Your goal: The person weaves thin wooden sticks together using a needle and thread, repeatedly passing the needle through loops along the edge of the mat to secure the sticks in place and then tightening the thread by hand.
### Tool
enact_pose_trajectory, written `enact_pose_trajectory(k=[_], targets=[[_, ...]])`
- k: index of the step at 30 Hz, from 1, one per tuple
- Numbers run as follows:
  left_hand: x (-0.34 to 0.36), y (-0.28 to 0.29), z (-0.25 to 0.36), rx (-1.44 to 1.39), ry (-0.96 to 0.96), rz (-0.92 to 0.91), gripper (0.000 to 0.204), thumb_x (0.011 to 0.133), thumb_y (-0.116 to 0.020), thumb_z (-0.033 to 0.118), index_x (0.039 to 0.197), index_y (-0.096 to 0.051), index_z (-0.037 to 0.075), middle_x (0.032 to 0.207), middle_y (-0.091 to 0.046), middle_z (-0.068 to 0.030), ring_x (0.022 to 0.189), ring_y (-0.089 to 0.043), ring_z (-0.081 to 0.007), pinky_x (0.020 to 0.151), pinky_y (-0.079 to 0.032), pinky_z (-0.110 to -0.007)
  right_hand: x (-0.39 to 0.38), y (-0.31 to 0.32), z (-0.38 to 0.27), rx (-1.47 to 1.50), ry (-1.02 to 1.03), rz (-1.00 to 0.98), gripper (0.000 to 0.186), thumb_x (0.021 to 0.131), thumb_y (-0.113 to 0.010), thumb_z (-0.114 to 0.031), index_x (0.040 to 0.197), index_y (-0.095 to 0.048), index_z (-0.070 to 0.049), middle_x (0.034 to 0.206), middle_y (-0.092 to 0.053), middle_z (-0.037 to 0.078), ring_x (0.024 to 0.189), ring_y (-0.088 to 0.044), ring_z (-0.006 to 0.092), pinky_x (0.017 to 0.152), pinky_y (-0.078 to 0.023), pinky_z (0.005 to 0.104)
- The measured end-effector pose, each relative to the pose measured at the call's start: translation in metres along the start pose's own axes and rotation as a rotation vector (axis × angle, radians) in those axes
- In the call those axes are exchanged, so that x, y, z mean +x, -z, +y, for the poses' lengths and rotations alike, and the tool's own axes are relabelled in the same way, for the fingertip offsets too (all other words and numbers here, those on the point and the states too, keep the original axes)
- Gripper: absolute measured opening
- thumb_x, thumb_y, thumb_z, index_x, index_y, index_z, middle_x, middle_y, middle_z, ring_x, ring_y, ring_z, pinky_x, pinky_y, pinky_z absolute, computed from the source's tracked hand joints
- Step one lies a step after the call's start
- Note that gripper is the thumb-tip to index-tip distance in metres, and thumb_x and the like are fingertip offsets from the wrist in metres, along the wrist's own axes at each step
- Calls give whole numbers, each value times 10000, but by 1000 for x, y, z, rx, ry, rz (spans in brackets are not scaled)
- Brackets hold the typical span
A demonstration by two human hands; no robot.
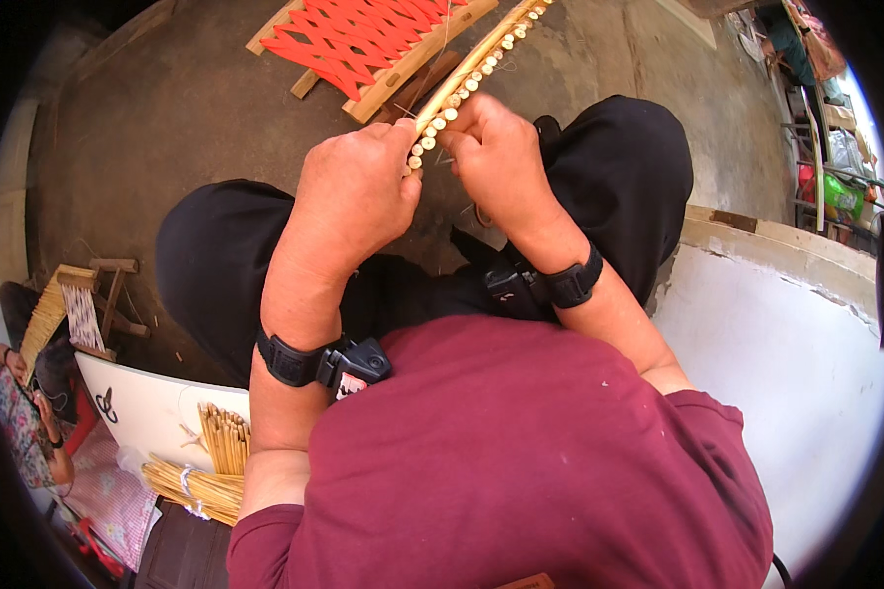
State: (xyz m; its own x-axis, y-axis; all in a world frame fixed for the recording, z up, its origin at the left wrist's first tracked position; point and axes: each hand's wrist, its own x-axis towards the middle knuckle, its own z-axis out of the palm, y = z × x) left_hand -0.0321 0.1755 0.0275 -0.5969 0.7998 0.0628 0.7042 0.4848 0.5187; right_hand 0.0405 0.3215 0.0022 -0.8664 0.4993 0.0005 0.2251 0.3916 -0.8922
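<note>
A row of pale reeds (459, 95), bound side by side into a mat, shows its round cut ends and rises away from me between my knees. My left hand (357, 191) is closed on the near end of this reed mat, thumb and fingers pressed at its edge. To the right of the edge, close against the cut ends, my right hand (504, 167) is closed in a pinch. What its fingers hold is too small to make out. Thin loose thread (446, 44) stands out near the mat's upper side.
Beyond the mat stands a wooden frame (403, 71) with red crisscross webbing (359, 39). At lower left, reed bundles (192, 488) and scissors (106, 404) lie by a white board (138, 393). A co-worker's hand (44, 412) is near another reed piece (41, 329). A low wall (776, 324) is at right.
</note>
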Motion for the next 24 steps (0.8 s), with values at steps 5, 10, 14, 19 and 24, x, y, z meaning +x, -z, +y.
enact_pose_trajectory(k=[5, 10, 14, 19, 24], targets=[[0, -6, 11, -49, 103, 56, 336, 757, -656, 117, 1079, -604, 35, 910, -629, -169, 863, -615, -376, 733, -496, -458, 0, 4, 2, 25, -65, 18, 123, 814, -635, -43, 820, -537, 31, 763, -655, 198, 722, -644, 376, 654, -498, 420], [-4, -19, 13, -137, 131, 81, 300, 778, -641, 112, 1052, -578, 9, 1012, -627, -169, 953, -618, -358, 801, -511, -451, -1, 19, -4, -39, -135, -137, 63, 845, -570, -41, 840, -557, 21, 717, -644, 168, 626, -639, 279, 597, -501, 374], [-5, -23, 14, -338, 125, 98, 398, 762, -659, 95, 1137, -573, -5, 1080, -628, -210, 1006, -600, -393, 849, -493, -428, -7, 26, -7, 127, -365, -188, 55, 873, -584, -75, 853, -575, -24, 669, -612, 47, 486, -527, 76, 427, -425, 226], [6, -9, 10, -361, 132, -74, 454, 741, -643, 82, 1185, -586, 10, 959, -637, -242, 911, -620, -397, 784, -495, -407, -5, 22, -7, 71, -280, -118, 47, 838, -568, -28, 843, -571, 18, 695, -652, 122, 586, -628, 171, 563, -501, 329], [9, -16, 5, -294, 78, -52, 440, 737, -632, 80, 1172, -597, 23, 918, -635, -239, 880, -612, -408, 754, -491, -422, -7, 10, -2, -23, -69, 38, 150, 819, -584, 8, 923, -478, 27, 848, -661, 229, 829, -645, 408, 721, -510, 435]])
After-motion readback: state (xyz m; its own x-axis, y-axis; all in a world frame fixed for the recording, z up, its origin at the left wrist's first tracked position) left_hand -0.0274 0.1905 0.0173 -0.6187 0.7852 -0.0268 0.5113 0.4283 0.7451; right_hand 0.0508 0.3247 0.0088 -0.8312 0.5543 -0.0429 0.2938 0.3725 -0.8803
